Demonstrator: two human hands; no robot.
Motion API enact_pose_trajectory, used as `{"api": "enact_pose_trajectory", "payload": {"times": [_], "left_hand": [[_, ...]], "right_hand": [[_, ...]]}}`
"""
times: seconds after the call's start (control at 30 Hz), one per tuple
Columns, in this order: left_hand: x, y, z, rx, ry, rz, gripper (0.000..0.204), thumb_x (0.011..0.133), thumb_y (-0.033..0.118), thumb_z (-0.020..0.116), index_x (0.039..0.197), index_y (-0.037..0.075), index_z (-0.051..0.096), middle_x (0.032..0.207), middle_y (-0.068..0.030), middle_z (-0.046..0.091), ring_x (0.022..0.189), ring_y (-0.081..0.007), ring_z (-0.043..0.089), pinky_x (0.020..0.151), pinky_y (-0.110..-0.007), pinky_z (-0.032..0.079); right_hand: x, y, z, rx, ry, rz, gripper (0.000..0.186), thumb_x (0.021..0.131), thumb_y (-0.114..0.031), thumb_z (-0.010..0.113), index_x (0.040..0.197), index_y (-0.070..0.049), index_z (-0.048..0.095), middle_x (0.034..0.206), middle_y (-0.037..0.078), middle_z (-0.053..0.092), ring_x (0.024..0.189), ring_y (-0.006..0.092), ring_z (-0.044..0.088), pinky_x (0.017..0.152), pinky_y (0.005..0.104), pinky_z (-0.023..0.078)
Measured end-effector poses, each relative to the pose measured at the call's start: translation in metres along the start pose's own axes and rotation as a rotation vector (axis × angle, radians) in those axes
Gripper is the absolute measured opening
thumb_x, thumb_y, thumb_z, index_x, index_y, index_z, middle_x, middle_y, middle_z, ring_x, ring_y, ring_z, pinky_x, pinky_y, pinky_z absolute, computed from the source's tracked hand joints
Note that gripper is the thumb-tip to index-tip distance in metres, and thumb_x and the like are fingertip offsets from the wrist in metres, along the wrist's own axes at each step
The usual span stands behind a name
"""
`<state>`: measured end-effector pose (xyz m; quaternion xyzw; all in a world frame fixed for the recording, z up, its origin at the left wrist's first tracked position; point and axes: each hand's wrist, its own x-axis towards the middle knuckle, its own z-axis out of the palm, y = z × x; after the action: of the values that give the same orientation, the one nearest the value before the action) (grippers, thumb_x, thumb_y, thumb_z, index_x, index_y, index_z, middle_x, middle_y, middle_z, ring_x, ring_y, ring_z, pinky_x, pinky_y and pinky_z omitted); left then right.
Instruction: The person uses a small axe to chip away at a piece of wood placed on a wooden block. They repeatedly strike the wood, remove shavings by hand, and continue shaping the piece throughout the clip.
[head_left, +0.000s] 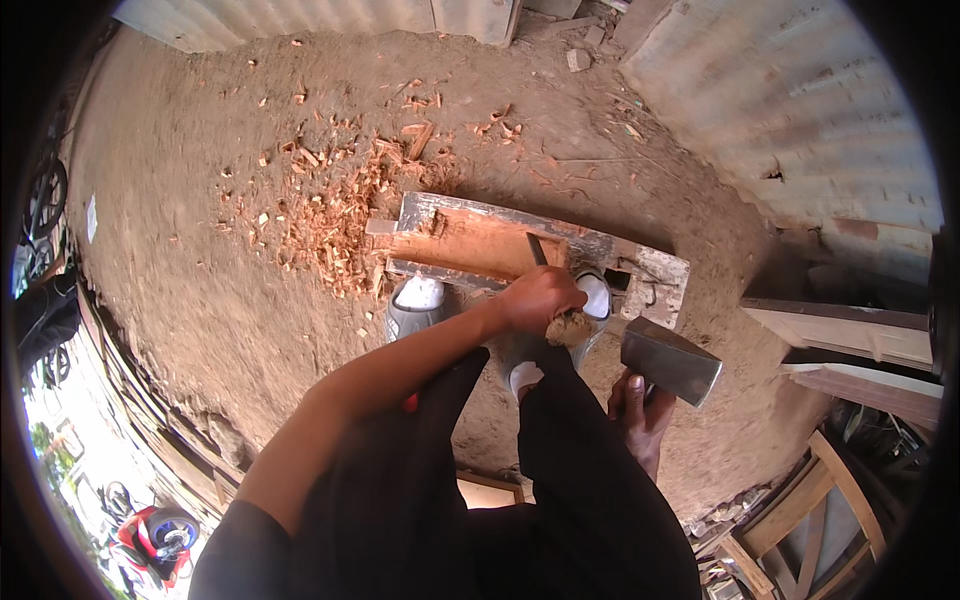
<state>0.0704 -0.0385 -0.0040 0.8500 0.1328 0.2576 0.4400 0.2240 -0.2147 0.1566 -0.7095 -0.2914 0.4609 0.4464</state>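
Note:
My left hand (535, 300) is closed around a chisel (537, 250). The blade points away from me, its tip at the hollowed part of a wooden block (465, 240). A frayed, flattened handle end sticks out below my fist. The block lies crosswise on the ground by my feet, with weathered grey-white outer faces and raw reddish wood in its trough. My right hand (643, 418) grips a sledge hammer (672, 362), its heavy metal head raised beside my right knee, apart from the chisel. Most of the hammer's handle is hidden.
Wood chips (345, 225) litter the dirt floor left of the block. My grey shoes (413, 312) stand against its near side. Corrugated sheet walls (800, 110) rise at the far right. Boards (850, 335) and a wooden frame (800, 510) stand right; a red motorcycle (150, 540) is at lower left.

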Motion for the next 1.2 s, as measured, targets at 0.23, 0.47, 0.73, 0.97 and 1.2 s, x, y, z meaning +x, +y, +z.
{"api": "enact_pose_trajectory", "payload": {"times": [0.23,0.47,0.73,0.97,1.2], "left_hand": [[0.046,-0.020,-0.031,-0.263,0.570,-0.506,0.019,0.090,0.015,0.073,0.100,0.000,0.067,0.100,-0.0143,0.075,0.095,-0.0263,0.072,0.082,-0.038,0.054],[0.025,-0.037,-0.062,-0.280,0.440,-0.773,0.026,0.097,0.024,0.063,0.115,0.006,0.069,0.119,-0.0096,0.073,0.115,-0.0274,0.066,0.100,-0.043,0.047],[0.020,0.022,-0.038,-0.251,0.183,0.022,0.036,0.071,0.001,0.070,0.107,0.002,0.068,0.099,-0.0157,0.070,0.100,-0.0366,0.066,0.092,-0.045,0.051],[0.006,0.020,-0.025,-0.065,0.062,0.165,0.029,0.075,0.006,0.067,0.104,0.004,0.065,0.087,-0.0114,0.065,0.090,-0.0326,0.064,0.092,-0.044,0.048],[0.007,0.016,-0.019,-0.080,0.053,0.178,0.027,0.075,0.006,0.068,0.102,0.004,0.065,0.084,-0.0112,0.064,0.089,-0.0328,0.064,0.090,-0.043,0.049]], "right_hand": [[-0.005,0.021,0.003,-0.180,-0.013,-0.141,0.053,0.101,-0.044,0.065,0.125,0.003,0.057,0.101,0.011,0.060,0.088,0.0196,0.056,0.078,0.0364,0.046],[0.000,0.006,0.002,-0.162,-0.049,-0.075,0.061,0.099,-0.052,0.064,0.124,0.004,0.056,0.099,0.010,0.060,0.080,0.0175,0.056,0.071,0.0353,0.046],[-0.006,-0.002,0.001,-0.122,0.000,-0.056,0.061,0.095,-0.046,0.074,0.126,0.004,0.057,0.104,0.010,0.061,0.087,0.0185,0.058,0.076,0.0340,0.048],[-0.006,0.017,0.000,-0.186,0.034,-0.177,0.047,0.096,-0.029,0.076,0.121,0.005,0.055,0.094,0.009,0.063,0.086,0.0175,0.059,0.077,0.0323,0.046],[-0.020,0.012,-0.012,-0.170,-0.009,-0.157,0.044,0.096,-0.026,0.077,0.123,0.004,0.060,0.104,0.009,0.066,0.097,0.0218,0.064,0.083,0.0372,0.051]]}}
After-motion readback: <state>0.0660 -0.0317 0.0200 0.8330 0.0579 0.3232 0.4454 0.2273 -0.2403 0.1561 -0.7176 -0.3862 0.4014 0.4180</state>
